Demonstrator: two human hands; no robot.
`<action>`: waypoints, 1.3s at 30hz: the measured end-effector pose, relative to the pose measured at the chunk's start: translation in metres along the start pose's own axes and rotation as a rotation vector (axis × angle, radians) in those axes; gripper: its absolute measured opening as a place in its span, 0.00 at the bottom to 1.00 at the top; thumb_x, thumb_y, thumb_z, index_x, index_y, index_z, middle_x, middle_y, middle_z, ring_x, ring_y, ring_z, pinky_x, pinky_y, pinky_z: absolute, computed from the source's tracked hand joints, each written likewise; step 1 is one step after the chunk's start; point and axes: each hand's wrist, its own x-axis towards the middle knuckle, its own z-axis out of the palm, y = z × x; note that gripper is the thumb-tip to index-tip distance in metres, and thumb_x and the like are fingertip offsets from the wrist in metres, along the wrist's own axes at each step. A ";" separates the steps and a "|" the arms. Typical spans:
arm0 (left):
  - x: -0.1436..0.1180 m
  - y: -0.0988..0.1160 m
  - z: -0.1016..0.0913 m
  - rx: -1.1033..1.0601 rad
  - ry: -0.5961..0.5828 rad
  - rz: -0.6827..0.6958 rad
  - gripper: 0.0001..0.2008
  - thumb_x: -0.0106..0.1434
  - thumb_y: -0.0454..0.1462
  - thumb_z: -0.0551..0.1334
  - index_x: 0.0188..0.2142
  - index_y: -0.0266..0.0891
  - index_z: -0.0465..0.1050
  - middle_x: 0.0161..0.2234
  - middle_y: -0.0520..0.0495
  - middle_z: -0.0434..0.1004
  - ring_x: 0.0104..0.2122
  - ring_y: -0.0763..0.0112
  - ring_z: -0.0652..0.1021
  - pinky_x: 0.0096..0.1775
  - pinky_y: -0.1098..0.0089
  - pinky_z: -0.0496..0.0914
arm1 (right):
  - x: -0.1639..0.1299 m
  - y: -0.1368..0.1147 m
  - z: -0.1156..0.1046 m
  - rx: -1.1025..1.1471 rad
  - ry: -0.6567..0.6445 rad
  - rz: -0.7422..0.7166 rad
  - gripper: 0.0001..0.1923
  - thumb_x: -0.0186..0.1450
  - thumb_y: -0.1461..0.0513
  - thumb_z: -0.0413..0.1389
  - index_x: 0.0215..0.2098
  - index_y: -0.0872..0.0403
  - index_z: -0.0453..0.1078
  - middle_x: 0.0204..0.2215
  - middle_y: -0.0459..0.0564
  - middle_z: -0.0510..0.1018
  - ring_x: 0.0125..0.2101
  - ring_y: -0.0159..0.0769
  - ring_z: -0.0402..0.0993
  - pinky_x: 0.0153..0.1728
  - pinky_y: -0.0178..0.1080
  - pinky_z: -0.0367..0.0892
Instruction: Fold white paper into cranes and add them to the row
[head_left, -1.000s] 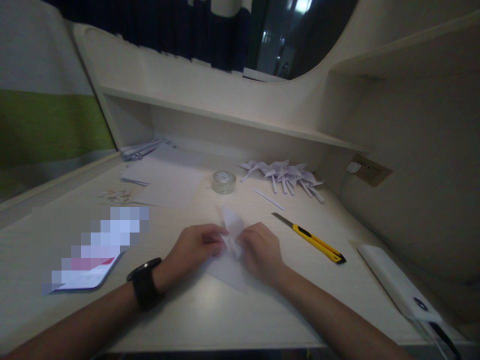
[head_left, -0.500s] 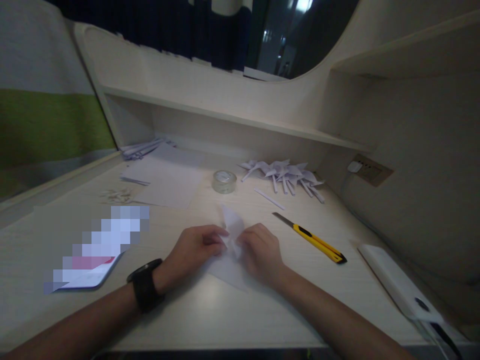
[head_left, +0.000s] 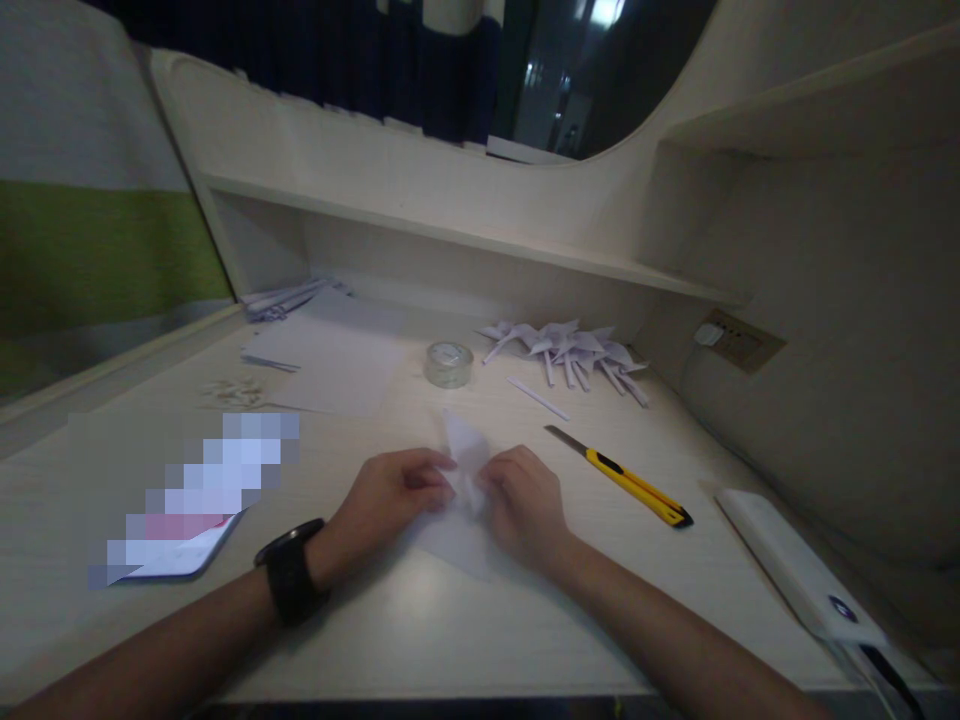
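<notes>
Between my two hands is a piece of white paper [head_left: 456,542], its flaps bent up toward the middle. My left hand [head_left: 397,492], with a black watch on the wrist, pinches the paper's left side between thumb and fingers. On the opposite side, my right hand [head_left: 525,502] has its fingers curled onto the paper. One pointed flap stands up beyond the fingertips. The paper's centre is partly hidden and slightly blurred. To the right lies a yellow utility knife [head_left: 630,484] with its blade out.
Several paper pinwheels [head_left: 574,345] lie at the back right, near a thin paper stick [head_left: 538,398]. A clear tape roll [head_left: 448,366] sits mid-desk. White sheets [head_left: 337,350], rolled paper sticks [head_left: 289,298], small pale bits [head_left: 232,392] and a phone [head_left: 180,560] are leftward; a white desk lamp or power unit [head_left: 799,565] is right.
Both hands keep their hold on the paper in nearly the same place. My right hand has shifted very slightly; the other things lie as before.
</notes>
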 end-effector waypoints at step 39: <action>-0.006 0.019 0.006 -0.127 0.170 0.014 0.05 0.52 0.31 0.65 0.30 0.38 0.71 0.25 0.52 0.79 0.27 0.70 0.79 0.31 0.73 0.74 | 0.004 -0.007 -0.001 0.143 0.080 0.142 0.05 0.63 0.67 0.53 0.30 0.54 0.67 0.26 0.49 0.72 0.30 0.35 0.69 0.31 0.39 0.66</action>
